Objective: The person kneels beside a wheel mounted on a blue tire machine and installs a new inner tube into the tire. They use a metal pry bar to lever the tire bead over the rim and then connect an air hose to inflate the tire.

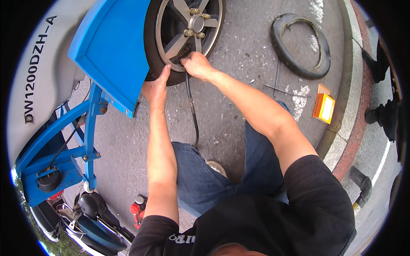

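Note:
A wheel (176,42) with a black tire and a silver spoked rim stands upright at the top, partly under a blue metal fender (115,47). My left hand (156,88) grips the tire's near edge, its thumb up along the rim and its other fingers mostly hidden. My right hand (197,66) is closed at the lower rim, its bent fingers pinching the upper end of a black hose (191,106). From there the hose hangs toward my left knee. The fingers hide where the hose meets the wheel.
A loose tire (279,49) lies at the right, near a thin metal rod (286,91) and an orange-yellow box (324,106) by the curb (352,77). A blue frame (90,136) stands at the left. Below it are a red jack-like tool (137,210) and a parked motorbike (100,217).

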### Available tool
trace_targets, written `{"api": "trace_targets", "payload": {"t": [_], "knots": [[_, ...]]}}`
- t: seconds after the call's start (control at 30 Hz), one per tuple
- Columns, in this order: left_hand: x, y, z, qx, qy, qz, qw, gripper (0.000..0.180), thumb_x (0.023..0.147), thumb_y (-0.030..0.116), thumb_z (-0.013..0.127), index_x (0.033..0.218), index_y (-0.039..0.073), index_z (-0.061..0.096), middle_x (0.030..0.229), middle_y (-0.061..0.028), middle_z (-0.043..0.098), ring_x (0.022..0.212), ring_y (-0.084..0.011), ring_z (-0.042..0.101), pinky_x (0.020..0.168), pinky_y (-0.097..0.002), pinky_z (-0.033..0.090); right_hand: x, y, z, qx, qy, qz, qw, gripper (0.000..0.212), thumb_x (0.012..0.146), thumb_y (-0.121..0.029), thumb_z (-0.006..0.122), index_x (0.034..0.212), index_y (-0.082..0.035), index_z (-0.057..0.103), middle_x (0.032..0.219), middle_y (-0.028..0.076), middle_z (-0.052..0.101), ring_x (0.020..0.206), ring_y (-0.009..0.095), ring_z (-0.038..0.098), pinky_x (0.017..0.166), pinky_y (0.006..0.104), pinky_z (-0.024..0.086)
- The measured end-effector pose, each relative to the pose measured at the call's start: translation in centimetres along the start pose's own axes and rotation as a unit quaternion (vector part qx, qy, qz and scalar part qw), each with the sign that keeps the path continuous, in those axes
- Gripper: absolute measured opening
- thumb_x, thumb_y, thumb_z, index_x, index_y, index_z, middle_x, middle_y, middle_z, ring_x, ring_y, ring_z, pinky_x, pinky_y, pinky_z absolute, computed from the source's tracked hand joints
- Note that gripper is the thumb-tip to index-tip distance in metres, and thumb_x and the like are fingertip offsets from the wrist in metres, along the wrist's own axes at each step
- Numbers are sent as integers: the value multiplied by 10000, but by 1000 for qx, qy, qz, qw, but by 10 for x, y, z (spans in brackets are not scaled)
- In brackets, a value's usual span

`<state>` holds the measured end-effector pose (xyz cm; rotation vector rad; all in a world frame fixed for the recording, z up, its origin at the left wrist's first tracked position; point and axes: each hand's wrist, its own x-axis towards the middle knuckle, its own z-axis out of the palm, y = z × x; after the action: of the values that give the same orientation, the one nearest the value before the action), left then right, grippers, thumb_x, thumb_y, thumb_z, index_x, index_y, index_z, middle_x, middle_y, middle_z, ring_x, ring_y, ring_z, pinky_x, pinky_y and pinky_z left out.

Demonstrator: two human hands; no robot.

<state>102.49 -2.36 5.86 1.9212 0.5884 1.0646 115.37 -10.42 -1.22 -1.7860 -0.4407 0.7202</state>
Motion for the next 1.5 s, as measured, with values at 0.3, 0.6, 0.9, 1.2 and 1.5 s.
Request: {"api": "trace_targets", "payload": {"t": [0.3, 0.6, 0.9, 1.2, 1.5], "knots": [[1, -4, -1, -20, -12, -9, 1000, 1096, 702, 146, 974, 1534, -81, 298, 1564, -199, 372, 1406, -288, 406, 1213, -408, 290, 14, 8, -3, -77, -24, -35, 996, 423, 908, -316, 659, 1047, 75, 742, 1029, 301, 725, 1037, 404, 706, 914, 455, 529], [2, -7, -2, -30, -12, -21, 999, 1142, 694, 136, 976, 1557, -63, 256, 1588, -200, 336, 1439, -295, 374, 1233, -418, 263, 11, 4, -8, -55, -42, -38, 997, 434, 918, -300, 654, 1105, 85, 727, 1130, 294, 718, 1123, 392, 684, 965, 439, 513], [2, -6, -1, -35, -13, -16, 999, 1160, 686, 103, 973, 1570, -43, 236, 1599, -191, 318, 1449, -292, 360, 1240, -424, 253, 17, 12, -5, -47, -24, -67, 996, 484, 871, -341, 643, 1026, 110, 726, 1103, 361, 680, 1117, 467, 660, 988, 481, 515], [2, -5, -2, -33, -12, -27, 999, 1198, 671, 157, 989, 1574, -36, 226, 1596, -198, 313, 1463, -306, 341, 1249, -430, 227, 11, 6, -6, -54, -23, -41, 997, 420, 896, -296, 664, 1060, 82, 743, 1080, 293, 729, 1091, 385, 699, 962, 426, 517], [1, -10, -1, -22, 2, -43, 999, 1235, 666, 193, 997, 1579, -39, 199, 1607, -206, 282, 1476, -307, 316, 1257, -443, 201, 11, 8, -3, -47, -11, -44, 998, 417, 885, -323, 659, 1015, 63, 752, 1067, 303, 718, 1077, 426, 688, 947, 459, 531]]}}
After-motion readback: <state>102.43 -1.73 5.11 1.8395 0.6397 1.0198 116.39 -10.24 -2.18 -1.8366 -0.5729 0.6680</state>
